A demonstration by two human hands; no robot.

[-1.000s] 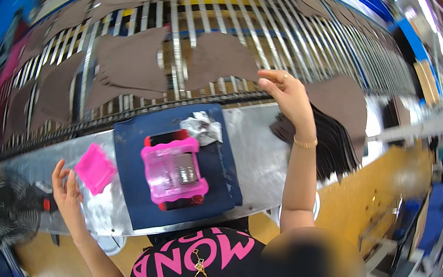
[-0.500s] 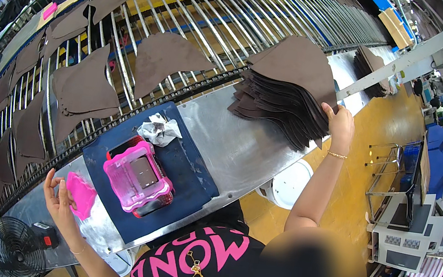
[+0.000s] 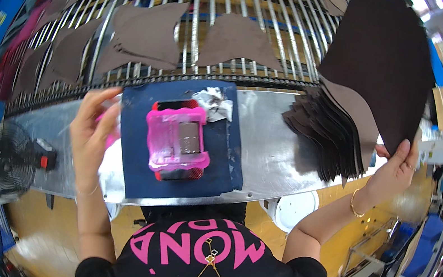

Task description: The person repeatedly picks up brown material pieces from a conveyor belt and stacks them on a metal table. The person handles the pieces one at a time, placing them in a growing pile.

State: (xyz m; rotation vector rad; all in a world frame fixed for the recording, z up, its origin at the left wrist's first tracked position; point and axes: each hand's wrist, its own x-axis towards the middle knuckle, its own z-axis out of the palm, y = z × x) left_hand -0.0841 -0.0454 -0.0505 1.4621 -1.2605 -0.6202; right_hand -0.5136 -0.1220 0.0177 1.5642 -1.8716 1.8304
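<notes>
A slatted metal rack runs along the far edge of the desk, with flat brown panels lying on its bars. On the desk, a dark blue mat lies left of the middle and reaches almost to the near edge. A dark brown panel is raised and tilted above the desk's right part; the right hand has its grip clamped on the panel's lower end. Whether the panel touches the stack of brown panels beneath it cannot be told. That stack spans the desk's right part, fanned toward the near edge. A pink tray rests on the mat over a black-and-red item. The left hand, at the mat's left side, has its grip apart, thumb and fingers parted; a pink piece shows partly behind it, contact undetermined. Crumpled pale material lies at the mat's far right corner.
</notes>
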